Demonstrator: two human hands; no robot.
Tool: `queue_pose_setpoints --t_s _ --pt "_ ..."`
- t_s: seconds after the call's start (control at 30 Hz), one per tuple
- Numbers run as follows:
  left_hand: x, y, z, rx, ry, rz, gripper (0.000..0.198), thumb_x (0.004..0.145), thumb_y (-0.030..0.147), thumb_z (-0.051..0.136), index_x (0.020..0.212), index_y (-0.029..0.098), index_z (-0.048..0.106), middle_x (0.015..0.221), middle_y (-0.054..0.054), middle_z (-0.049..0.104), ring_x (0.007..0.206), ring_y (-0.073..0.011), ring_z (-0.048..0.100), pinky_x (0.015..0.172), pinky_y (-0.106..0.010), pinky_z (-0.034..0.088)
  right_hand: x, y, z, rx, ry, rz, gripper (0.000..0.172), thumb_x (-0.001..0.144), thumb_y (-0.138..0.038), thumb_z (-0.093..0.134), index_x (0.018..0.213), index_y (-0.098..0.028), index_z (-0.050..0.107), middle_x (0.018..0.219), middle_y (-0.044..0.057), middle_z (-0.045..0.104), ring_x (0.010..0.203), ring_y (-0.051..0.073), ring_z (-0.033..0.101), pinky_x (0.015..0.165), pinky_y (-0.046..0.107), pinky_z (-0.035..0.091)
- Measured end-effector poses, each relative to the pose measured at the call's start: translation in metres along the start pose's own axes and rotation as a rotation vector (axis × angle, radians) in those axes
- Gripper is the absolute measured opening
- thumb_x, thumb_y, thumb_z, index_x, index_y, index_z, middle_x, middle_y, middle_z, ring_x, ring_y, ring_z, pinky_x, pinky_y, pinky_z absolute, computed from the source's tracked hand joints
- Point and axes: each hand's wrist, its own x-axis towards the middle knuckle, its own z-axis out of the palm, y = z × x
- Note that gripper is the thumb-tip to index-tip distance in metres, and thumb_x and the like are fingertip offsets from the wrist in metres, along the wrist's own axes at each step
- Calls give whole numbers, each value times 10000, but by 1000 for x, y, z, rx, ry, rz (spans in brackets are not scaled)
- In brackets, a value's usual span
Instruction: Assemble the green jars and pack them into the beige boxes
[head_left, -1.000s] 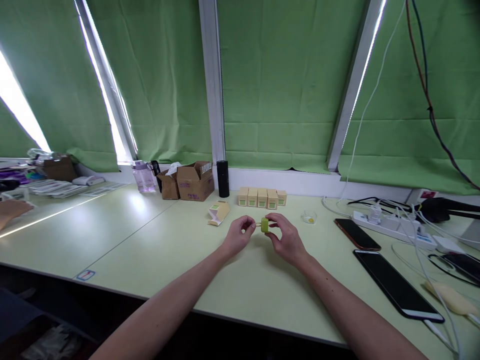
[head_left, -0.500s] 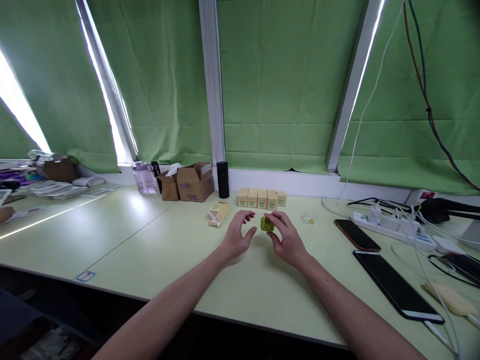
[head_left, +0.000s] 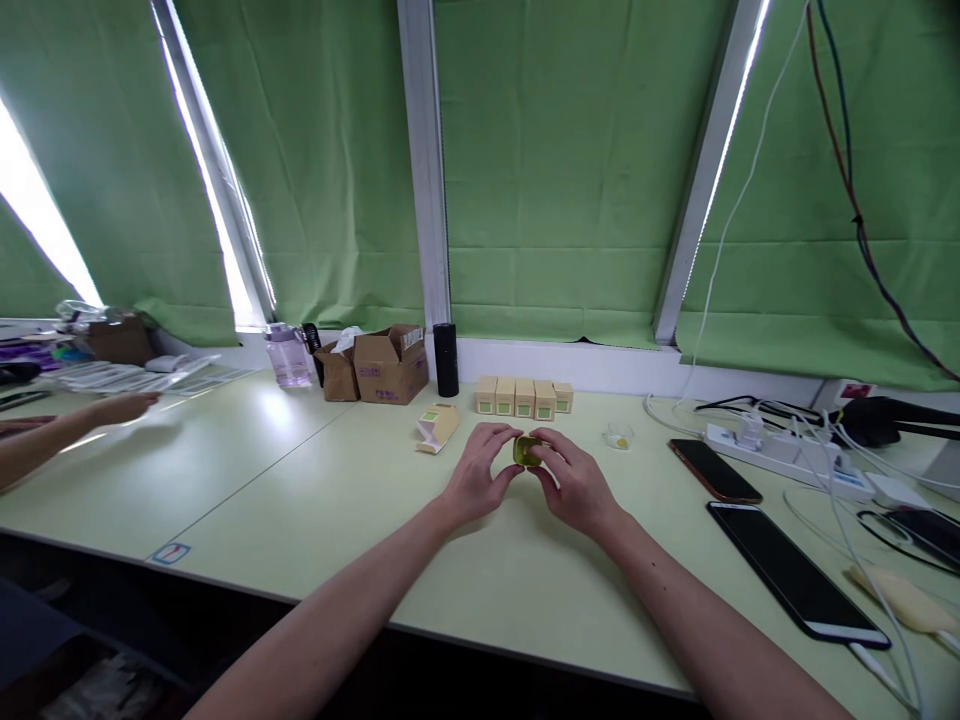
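Observation:
Between my two hands is a small olive-green square container (head_left: 526,452), its hollow side facing me. My left hand (head_left: 480,468) grips its left edge with thumb and fingertips. From the other side my right hand (head_left: 576,474) holds it too, with a finger over the hollow. What lies inside is too small to make out. Behind my left hand an opened cardboard carton (head_left: 438,428) rests on its side. A row of several small tan boxes (head_left: 515,398) stands beyond my hands. Off to the right sits a little clear cup (head_left: 619,437) with something yellow in it.
Two phones (head_left: 795,572) (head_left: 715,470) lie at the right near a white power strip (head_left: 787,460) and loose cables. At the back stand brown cardboard boxes (head_left: 391,366), a black cylinder (head_left: 445,360) and a lilac bottle (head_left: 288,356). Another person's arm (head_left: 71,432) reaches in at the far left.
My left hand has moved right and closed on the green container, which has shifted slightly left. At the far left, the other person's arm has reached further over the table.

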Motion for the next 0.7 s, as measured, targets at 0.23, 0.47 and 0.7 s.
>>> queue_pose_setpoints --t_s 0.23,0.47,0.7 --pt "1 2 0 16 28 40 433 927 164 652 1348 234 575 1221 -132 643 1171 -299 586 989 -511 539 2 -2 -2 -36 -10 -19 288 1001 -113 486 1242 -211 608 1277 160 656 985 239 705 778 377 622" --pt "1 1 0 26 42 65 423 924 153 646 1336 220 575 1203 -133 653 1144 -297 585 968 -499 539 4 -4 -1 -46 -22 -22 304 1000 -98 465 1251 -201 605 1263 164 639 944 233 684 771 374 608" --pt "1 2 0 30 46 73 412 934 151 628 1337 214 574 1185 -136 660 1128 -299 590 958 -507 536 5 -5 0 -41 -46 -14 311 999 -97 461 1251 -189 619 1243 172 634 988 254 685 747 368 600"
